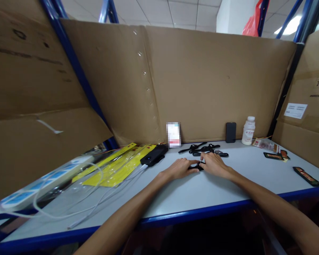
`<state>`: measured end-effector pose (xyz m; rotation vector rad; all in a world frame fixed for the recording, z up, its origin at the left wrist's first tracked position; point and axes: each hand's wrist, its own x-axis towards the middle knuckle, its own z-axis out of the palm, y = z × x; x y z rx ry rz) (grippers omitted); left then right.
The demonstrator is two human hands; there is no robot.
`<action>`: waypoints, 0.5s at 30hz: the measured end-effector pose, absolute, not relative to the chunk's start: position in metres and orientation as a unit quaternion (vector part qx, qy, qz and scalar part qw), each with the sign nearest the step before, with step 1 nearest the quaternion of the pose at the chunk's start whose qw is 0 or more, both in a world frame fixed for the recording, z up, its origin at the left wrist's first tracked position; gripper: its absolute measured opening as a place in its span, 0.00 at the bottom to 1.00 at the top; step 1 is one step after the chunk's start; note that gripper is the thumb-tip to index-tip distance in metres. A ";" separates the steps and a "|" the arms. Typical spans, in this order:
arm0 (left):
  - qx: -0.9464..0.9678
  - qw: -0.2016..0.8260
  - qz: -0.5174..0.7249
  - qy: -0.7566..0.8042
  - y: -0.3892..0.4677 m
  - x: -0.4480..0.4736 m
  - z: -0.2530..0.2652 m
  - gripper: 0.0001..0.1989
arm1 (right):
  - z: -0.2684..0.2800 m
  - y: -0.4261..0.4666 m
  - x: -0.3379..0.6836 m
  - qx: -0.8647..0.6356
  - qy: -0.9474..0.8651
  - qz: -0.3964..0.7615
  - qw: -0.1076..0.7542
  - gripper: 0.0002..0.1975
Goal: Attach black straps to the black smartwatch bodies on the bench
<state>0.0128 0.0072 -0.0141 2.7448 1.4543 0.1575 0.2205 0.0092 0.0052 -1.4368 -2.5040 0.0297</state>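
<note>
Low over the middle of the table, my two hands meet at a small black two-handled tool that looks like a spokeshave (200,168). My left hand (181,168) has its thumb and fingers closed around the tool's left end. From the other side, my right hand (214,164) pinches the tool near its middle with bent fingers. Much of the tool is hidden by the fingers. Just beyond the hands lie several similar black spokeshaves (192,148), partly overlapping on the white tabletop (180,198).
Yellow packaging cards (114,173), a black power bank (154,155) with white cables and a power strip (45,182) lie left. A lit phone (173,135), a dark phone (230,132) and a bottle (248,131) stand at the cardboard wall (188,81). Small packets (307,176) lie right.
</note>
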 end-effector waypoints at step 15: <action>0.884 0.022 0.060 0.463 0.007 0.012 -0.014 0.27 | 0.002 0.011 0.220 -0.498 -0.859 -0.004 0.120 0.12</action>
